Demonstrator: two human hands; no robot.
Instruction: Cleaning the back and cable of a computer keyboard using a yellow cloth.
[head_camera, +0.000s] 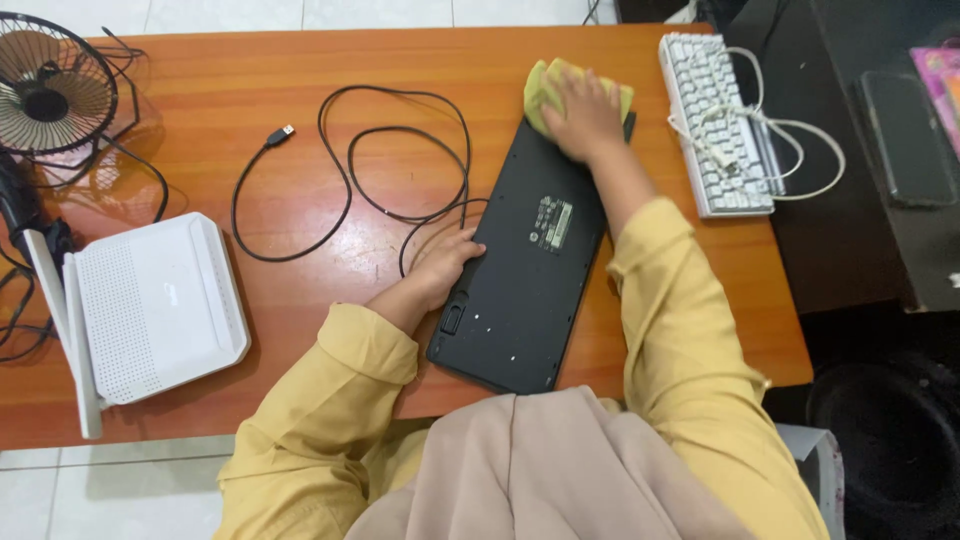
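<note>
Black flat rectangular plastic keyboard (525, 280) lies face down, underside up, tilted diagonally on the orange-brown wooden desk (300, 60), just ahead of the person's body. Right hand (583, 115) lies palm down at the black keyboard's far end, fingers close together and flat, pressing a yellow-green crumpled cloth (545, 85) onto the far corner; cloth sticks out past the fingertips and partly overhangs the keyboard edge. Left hand (445, 265) grips the black keyboard's left long edge near its near end, fingers curled onto the rim, thumb not clearly seen. Both arms in mustard-yellow sleeves.

Thin black looped cable with a plug end (400, 150) sprawls on the desk left of the black keyboard, running to that edge by the left hand. White boxy plastic router with antennas (155, 305) sits well left of the keyboard. Black wire-cage desk fan (50, 85) at far left, beyond the router. White mechanical keyboard with a coiled white cord on top (715, 125) lies right of the black keyboard, near the right hand. Dark slab phone (905, 140) further right on a black surface.
</note>
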